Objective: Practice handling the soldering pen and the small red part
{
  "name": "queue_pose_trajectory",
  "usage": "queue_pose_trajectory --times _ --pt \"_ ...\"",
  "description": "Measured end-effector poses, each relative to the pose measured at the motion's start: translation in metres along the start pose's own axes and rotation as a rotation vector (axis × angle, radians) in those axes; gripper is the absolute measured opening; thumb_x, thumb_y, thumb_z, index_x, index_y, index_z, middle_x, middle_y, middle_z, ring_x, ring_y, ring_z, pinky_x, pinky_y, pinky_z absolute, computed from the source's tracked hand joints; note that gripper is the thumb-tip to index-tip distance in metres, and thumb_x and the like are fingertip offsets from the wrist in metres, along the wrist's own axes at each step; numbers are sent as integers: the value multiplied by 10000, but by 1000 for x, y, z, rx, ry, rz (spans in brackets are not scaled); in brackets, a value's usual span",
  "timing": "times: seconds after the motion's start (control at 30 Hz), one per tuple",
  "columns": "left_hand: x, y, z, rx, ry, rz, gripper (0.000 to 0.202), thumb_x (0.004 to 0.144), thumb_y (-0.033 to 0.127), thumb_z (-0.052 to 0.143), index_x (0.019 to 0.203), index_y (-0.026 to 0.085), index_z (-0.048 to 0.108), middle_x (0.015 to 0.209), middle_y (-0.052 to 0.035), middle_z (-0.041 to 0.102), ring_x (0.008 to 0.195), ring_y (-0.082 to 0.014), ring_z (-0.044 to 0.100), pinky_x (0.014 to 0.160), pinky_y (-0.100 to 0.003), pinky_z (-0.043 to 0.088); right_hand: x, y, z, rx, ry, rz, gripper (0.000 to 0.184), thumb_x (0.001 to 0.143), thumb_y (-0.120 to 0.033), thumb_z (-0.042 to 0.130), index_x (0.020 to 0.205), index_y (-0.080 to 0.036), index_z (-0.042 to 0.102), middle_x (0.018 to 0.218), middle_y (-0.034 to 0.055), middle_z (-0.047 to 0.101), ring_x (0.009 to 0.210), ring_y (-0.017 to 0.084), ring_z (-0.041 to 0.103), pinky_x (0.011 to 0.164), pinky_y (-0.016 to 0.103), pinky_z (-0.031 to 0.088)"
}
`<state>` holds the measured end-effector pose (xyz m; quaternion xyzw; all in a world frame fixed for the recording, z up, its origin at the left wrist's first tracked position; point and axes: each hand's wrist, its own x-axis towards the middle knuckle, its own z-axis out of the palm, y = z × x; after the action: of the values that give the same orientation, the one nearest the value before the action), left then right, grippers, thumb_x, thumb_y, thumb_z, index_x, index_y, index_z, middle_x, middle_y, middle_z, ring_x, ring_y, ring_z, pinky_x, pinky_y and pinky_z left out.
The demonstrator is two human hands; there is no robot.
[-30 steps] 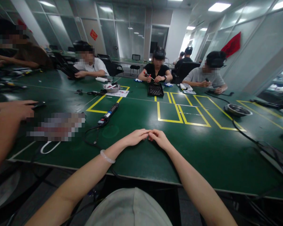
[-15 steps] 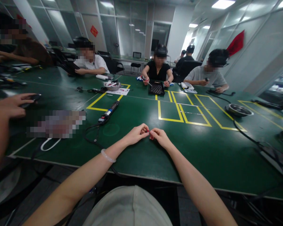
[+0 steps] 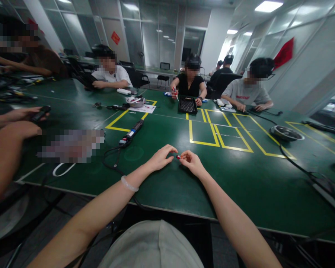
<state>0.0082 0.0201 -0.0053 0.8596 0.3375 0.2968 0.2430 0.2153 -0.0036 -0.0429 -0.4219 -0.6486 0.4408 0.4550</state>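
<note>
As your left hand (image 3: 160, 158) and right hand (image 3: 192, 162) meet at twelve o'clock, fingers pinch a tiny red piece (image 3: 178, 157); hold steady.

Table (image 3: 240, 178): green mat, slight sheen. Bowl (image 3: 287, 133) at 2 o'clock: shiny metal. Bracelet (image 3: 129, 184): glossy, translucent.

Pale translucent bangle (image 3: 129, 183) behind the left hand (image 3: 161, 158), bare forearms, beige garment (image 3: 152, 245).

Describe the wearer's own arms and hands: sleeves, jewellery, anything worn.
Both forearms are bare, with no sleeves in view. The left hand has a pale, translucent bangle on its wrist. The right hand and wrist carry no watch or band.
</note>
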Motion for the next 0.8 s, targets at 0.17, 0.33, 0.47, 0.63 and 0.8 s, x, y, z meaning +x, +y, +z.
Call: queue_pose_trajectory --times 0.17,0.33,0.47,0.63,0.8 --pt "-5 -37 -46 435 102 -152 373 842 281 525 1209 215 549 1333 -81 483 1225 -248 458 1044 -417 374 0 0 -2 -23 39 -14 235 749 -342 672 875 -178 562 765 5 603 644 118 548 606 244 444" --pt "-27 -91 -111 793 114 -542 616 831 416 582 1339 112 412 1431 -175 380 1245 -338 413 1010 -460 387 0 -1 -1 -39 16 -7 225 762 -347 659 871 -177 560 753 2 597 629 117 542 593 244 435" --pt "-43 -115 -136 776 -70 -749 678 866 433 536 1377 60 290 1337 -206 459 1122 -316 508 898 -462 453 0 -1 0 -51 5 5 239 768 -366 655 880 -178 561 757 5 604 628 119 547 596 247 439" --pt "-41 -111 -132 783 -110 -734 641 830 376 529 1366 96 317 1279 -189 505 1109 -299 537 871 -387 468 0 0 -1 -90 5 2 246 767 -382 653 873 -180 562 745 1 607 621 120 545 589 245 431" --pt "-33 -87 -113 800 -93 -726 644 769 462 537 1319 148 421 1223 -176 545 1066 -309 578 845 -376 469 0 -1 -1 -107 -3 -1 234 773 -371 642 877 -176 565 749 3 605 626 121 546 594 247 428"
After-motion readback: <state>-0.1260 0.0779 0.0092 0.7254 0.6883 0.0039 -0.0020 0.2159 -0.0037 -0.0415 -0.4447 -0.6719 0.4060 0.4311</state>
